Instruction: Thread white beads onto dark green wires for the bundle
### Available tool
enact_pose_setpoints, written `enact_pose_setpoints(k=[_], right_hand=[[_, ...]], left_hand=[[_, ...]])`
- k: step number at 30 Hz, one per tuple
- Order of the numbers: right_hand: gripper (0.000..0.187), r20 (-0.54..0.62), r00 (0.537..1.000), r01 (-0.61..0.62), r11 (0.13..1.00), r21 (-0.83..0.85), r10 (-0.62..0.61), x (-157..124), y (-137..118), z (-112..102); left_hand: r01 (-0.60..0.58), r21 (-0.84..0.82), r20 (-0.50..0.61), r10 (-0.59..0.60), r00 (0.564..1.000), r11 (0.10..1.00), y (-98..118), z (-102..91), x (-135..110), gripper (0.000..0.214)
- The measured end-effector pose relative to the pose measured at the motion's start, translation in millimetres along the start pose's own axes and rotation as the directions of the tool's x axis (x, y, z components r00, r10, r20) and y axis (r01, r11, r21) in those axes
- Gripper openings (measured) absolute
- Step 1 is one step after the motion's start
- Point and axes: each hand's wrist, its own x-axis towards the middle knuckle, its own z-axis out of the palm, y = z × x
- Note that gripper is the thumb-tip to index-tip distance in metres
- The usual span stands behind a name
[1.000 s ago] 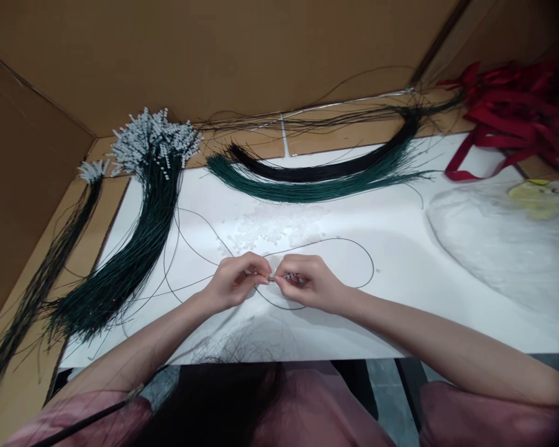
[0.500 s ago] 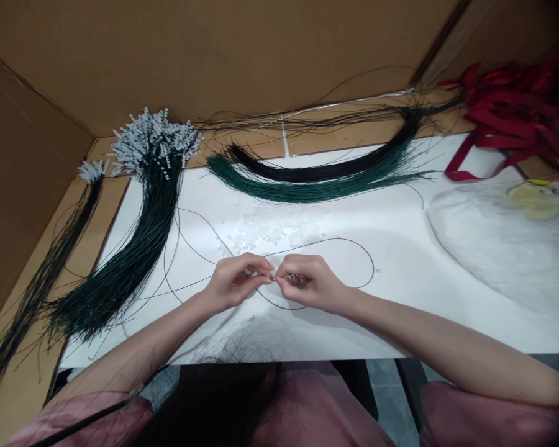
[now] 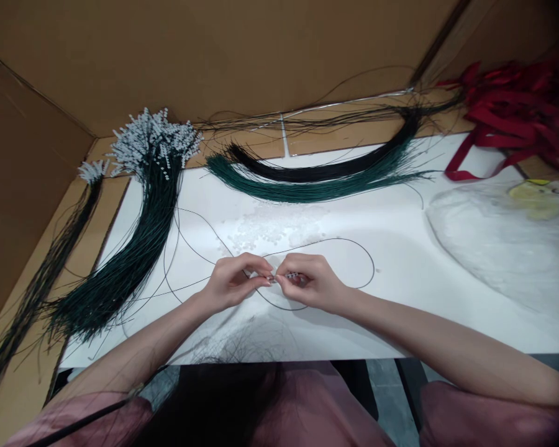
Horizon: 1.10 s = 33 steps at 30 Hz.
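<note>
My left hand [image 3: 235, 282] and my right hand [image 3: 313, 280] meet fingertip to fingertip over the white table, both pinched. Between them is a thin dark wire [image 3: 373, 264], curving in a wide loop past my right hand and in more loops to the left. A short row of small white beads [image 3: 293, 275] shows within the curled fingers of my right hand. The exact pinch point is tiny and partly covered by the fingers. Just beyond my hands lie scattered clear-white beads [image 3: 265, 230].
At left stand a big bundle of bead-tipped green wires [image 3: 151, 230] and a thinner bundle [image 3: 69, 242]. Farther back lie green wires [image 3: 307, 191] and black wires [image 3: 317, 172]. Red ribbon [image 3: 498, 130] and a clear plastic bag [image 3: 503, 242] are at right. Cardboard walls [image 3: 242, 56] enclose the back.
Almost nothing differs. The fingertips have shifted very slightly at the pinch, while the wire loops and both arms stay in place.
</note>
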Motion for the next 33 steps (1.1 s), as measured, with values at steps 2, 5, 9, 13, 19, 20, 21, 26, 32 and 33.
enact_pose_setpoints(k=[2,5,9,13,19,20,21,26,32,33], right_hand=[[0.012,-0.016,1.000,0.006,1.000,0.005,-0.006,0.2,-0.8,-0.3],[0.012,-0.039,0.999,0.012,1.000,0.015,-0.011,0.7,-1.6,-0.6],[0.012,-0.049,0.999,0.021,1.000,0.020,-0.020,1.0,-1.7,-0.4],[0.011,-0.050,0.998,0.024,0.999,0.021,-0.022,1.1,-1.5,-0.1],[0.011,-0.062,0.998,0.021,1.000,0.019,-0.020,0.7,-1.7,0.6],[0.011,-0.060,0.998,0.020,1.000,0.018,-0.018,0.6,-1.7,0.7],[0.011,-0.059,0.998,0.018,1.000,0.017,-0.017,0.5,-1.6,0.7],[0.011,-0.052,0.999,0.008,1.000,0.013,-0.007,0.8,-1.5,0.2],[0.012,-0.050,0.999,0.011,1.000,0.015,-0.011,1.5,-2.3,-0.5],[0.012,-0.048,0.999,0.012,1.000,0.014,-0.011,1.5,-2.5,-0.5]], left_hand=[[0.015,-0.029,-0.004,-0.015,1.000,0.999,0.4,-0.2,0.2,0.025],[0.021,-0.050,-0.010,-0.022,1.000,0.999,1.5,-0.3,0.8,0.026],[0.037,-0.054,-0.013,-0.037,0.999,0.998,2.3,-0.5,1.1,0.027],[0.038,-0.054,-0.012,-0.038,0.999,0.998,1.5,-0.9,-0.1,0.027],[0.038,-0.054,-0.013,-0.039,0.999,0.998,1.7,-0.7,-0.3,0.028],[0.036,-0.052,-0.015,-0.036,0.999,0.998,1.8,-0.6,-0.1,0.027],[0.033,-0.049,-0.018,-0.034,0.999,0.998,1.9,-0.5,0.0,0.027],[0.034,-0.038,-0.024,-0.035,0.999,0.999,1.3,-0.5,-0.1,0.027],[0.040,-0.029,-0.029,-0.041,0.999,0.999,2.5,-0.5,-0.1,0.024],[0.044,-0.030,-0.031,-0.045,0.999,0.999,2.8,-0.4,-0.1,0.024]])
